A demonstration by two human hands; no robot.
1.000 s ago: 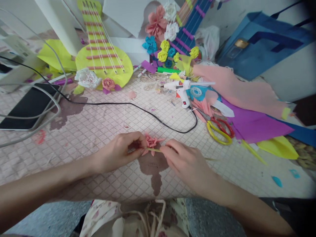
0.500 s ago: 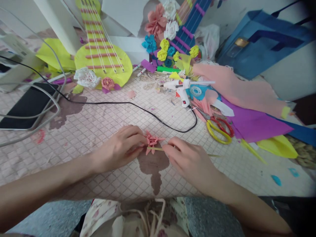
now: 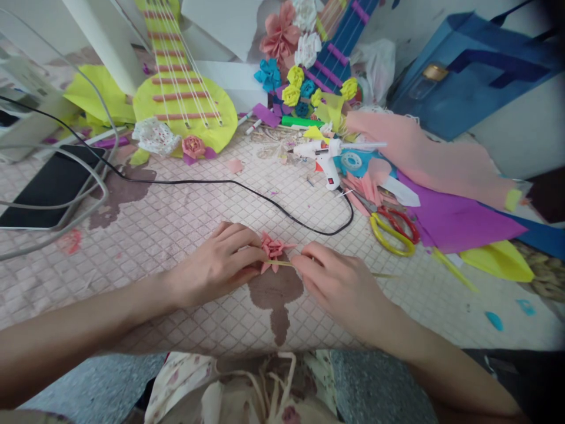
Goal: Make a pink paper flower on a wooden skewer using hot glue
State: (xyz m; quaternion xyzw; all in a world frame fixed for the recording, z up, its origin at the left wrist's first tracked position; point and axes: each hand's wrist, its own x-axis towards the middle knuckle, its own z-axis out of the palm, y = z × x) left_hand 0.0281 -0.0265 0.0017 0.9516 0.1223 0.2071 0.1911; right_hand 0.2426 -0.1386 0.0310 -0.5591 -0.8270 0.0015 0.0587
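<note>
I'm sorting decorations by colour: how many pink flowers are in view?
3: a flower between the left hand and right hand, a rose by the yellow guitar, and a large bloom near the blue guitar. Others may be hidden.

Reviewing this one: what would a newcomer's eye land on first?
Probably the big yellow guitar shape with white strings, at the back left. Next, the bright cluster of paper flowers to its right. Then, at the near middle, the small pink flower between the left hand and the right hand, which pinches a thin yellow strip.
</note>
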